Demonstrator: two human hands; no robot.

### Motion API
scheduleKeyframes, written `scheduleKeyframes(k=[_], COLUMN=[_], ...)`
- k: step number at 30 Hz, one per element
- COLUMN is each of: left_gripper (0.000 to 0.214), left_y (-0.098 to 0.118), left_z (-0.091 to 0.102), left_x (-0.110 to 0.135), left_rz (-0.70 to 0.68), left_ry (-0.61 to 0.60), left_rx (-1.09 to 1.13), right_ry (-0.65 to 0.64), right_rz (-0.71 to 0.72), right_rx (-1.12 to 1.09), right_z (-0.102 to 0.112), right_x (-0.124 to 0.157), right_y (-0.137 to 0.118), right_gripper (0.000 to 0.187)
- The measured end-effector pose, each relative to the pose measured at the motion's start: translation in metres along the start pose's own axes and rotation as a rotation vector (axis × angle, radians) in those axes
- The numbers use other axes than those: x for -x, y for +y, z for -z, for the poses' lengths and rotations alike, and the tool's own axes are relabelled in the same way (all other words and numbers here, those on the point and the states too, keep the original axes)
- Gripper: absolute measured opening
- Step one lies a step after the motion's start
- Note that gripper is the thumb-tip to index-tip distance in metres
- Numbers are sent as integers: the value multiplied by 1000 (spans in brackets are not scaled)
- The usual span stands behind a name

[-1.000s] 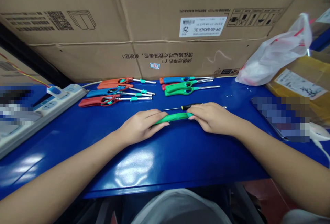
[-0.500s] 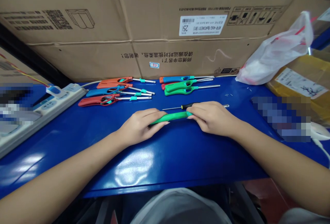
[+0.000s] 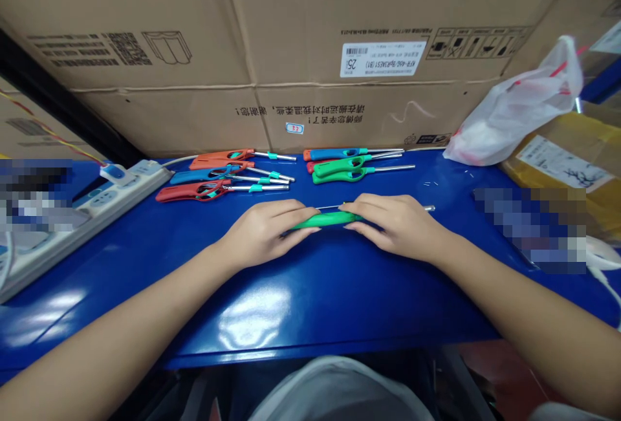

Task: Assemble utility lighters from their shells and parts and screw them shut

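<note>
Both my hands hold a green gas lighter [image 3: 330, 219] level above the blue table. My left hand [image 3: 266, 230] is closed round its left end. The fingers and thumb of my right hand [image 3: 392, 222] pinch its right part, hiding that end. Just behind the lighter is the thin shaft of a screwdriver [image 3: 326, 207]; its handle is mostly covered by my right hand. A metal tip [image 3: 429, 208] shows past that hand, and I cannot tell what it belongs to.
Farther back lie orange [image 3: 220, 158], blue [image 3: 201, 175] and red lighters [image 3: 194, 192], with blue and green ones [image 3: 339, 169] to their right. A power strip [image 3: 104, 198] runs along the left. At right are a plastic bag [image 3: 514, 114], a taped parcel [image 3: 572, 162] and small white bits [image 3: 429, 183]. A carton [image 3: 291, 33] stands behind.
My right fingers have shifted slightly left along the green lighter, and the screwdriver's handle is now mostly hidden. The view has tilted up a little. My left hand keeps its grip.
</note>
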State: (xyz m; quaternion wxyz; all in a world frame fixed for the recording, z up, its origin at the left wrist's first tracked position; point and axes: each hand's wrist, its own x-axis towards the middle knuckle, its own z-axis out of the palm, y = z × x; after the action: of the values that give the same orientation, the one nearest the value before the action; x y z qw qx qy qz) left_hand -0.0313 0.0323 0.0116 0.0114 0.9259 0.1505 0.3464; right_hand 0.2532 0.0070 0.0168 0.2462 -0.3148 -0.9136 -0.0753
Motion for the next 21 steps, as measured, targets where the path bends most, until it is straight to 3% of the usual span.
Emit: scheduleKeyframes(k=[7, 14, 21], left_gripper=[25, 29, 36], left_y=[4, 1, 6], left_z=[-9, -7, -3], left_x=[5, 3, -5], left_rz=[36, 165, 369], left_ry=[19, -109, -284], left_rx=[71, 40, 196], right_ry=[134, -151, -134], right_rz=[28, -138, -103], right_rx=[-12, -52, 10], right_z=[-7, -9, -8], right_x=[2, 0, 0], right_y=[-5, -1, 7], right_gripper=[19, 41, 31])
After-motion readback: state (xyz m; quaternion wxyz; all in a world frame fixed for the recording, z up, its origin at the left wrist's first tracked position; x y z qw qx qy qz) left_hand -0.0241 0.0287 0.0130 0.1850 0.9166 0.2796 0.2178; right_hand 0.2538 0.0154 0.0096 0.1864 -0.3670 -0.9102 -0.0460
